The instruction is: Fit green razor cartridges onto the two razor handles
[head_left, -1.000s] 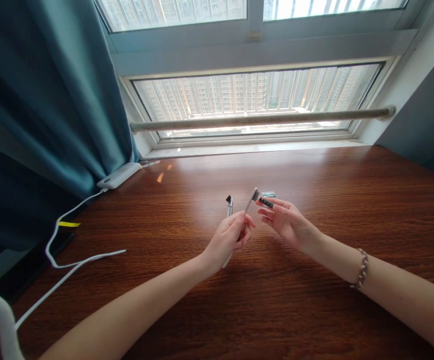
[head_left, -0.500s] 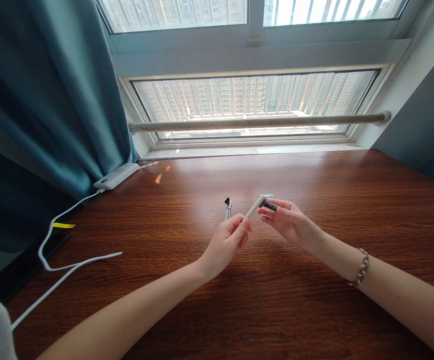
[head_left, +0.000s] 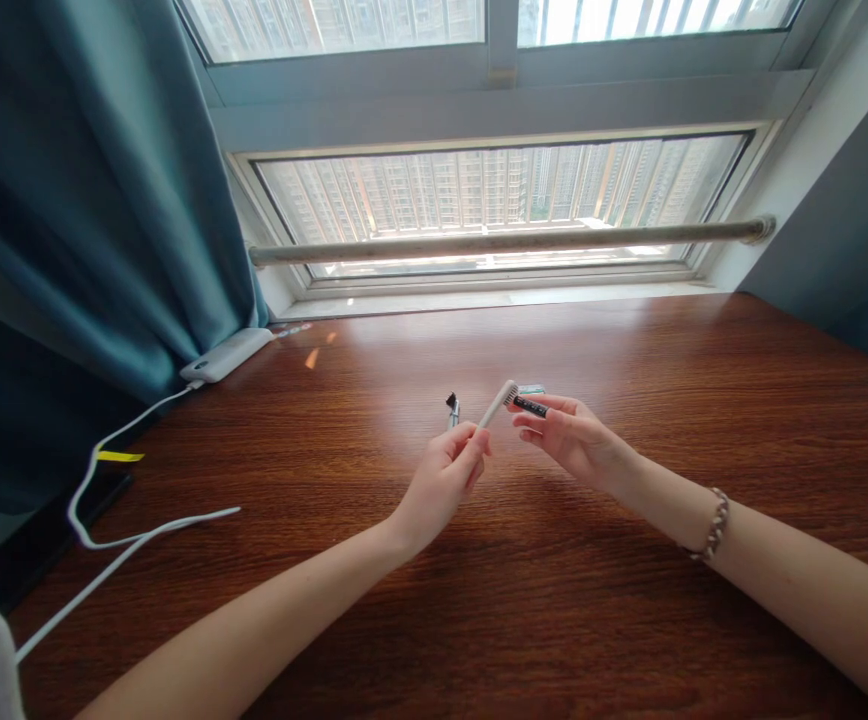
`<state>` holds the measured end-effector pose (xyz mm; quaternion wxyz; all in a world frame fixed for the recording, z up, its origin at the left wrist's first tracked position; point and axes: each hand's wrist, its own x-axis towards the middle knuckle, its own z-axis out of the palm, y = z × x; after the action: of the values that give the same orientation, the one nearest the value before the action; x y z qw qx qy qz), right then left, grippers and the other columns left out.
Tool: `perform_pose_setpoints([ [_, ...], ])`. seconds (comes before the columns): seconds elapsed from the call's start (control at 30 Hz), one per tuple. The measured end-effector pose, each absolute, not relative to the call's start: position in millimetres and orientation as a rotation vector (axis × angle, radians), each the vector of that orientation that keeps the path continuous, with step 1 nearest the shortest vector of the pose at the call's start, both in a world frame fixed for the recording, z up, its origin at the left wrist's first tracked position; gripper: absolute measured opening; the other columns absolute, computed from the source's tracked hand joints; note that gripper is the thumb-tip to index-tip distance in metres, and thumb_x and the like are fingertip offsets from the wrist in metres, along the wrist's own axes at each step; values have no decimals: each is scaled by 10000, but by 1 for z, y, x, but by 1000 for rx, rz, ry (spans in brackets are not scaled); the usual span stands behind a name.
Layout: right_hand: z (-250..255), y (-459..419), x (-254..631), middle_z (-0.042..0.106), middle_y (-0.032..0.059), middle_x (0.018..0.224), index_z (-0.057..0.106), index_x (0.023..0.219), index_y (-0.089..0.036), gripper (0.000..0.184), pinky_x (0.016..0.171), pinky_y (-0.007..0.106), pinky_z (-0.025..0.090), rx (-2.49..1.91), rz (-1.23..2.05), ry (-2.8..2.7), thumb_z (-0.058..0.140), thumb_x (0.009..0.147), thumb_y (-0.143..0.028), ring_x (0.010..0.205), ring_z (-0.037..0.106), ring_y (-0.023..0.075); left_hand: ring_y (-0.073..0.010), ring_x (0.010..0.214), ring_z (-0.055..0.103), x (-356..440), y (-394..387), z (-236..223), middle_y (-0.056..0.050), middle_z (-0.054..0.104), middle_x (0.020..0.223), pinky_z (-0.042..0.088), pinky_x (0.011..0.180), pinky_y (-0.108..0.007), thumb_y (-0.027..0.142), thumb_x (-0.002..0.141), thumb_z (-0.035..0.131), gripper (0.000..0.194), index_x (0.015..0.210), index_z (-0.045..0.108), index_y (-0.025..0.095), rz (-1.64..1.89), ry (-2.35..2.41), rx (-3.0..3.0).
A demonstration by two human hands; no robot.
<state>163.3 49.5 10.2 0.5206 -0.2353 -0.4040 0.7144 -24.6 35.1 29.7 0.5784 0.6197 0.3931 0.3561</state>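
Brush gripped in my left hand reaches ahead to a strip that hard pressure, I judge, could knock from my pinching right hand.

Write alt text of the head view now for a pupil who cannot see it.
Left hand holding a toothbrush, bristles at the end of a small black piece in the right hand, above a brown table before a window. A blue curtain hangs on the left.

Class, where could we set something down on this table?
Bare table: between left hand and cable; right of the right hand, up to the window. Crowded: around both hands, with toothbrush, black piece and silver tool; the left side, with white box.
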Motion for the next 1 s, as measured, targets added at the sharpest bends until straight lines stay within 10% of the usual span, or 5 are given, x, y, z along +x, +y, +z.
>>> perform_pose_setpoints([
  [1.0,9,49,162,665,12,858,676,885,-212,198,747,247,432,-596,1682,-927,678,696,-271,770,585,108,-62,470,287,-26,32,28,68,312,518,218,449,-203,429,829,427,298,690,451,167,800,1014,1608],
])
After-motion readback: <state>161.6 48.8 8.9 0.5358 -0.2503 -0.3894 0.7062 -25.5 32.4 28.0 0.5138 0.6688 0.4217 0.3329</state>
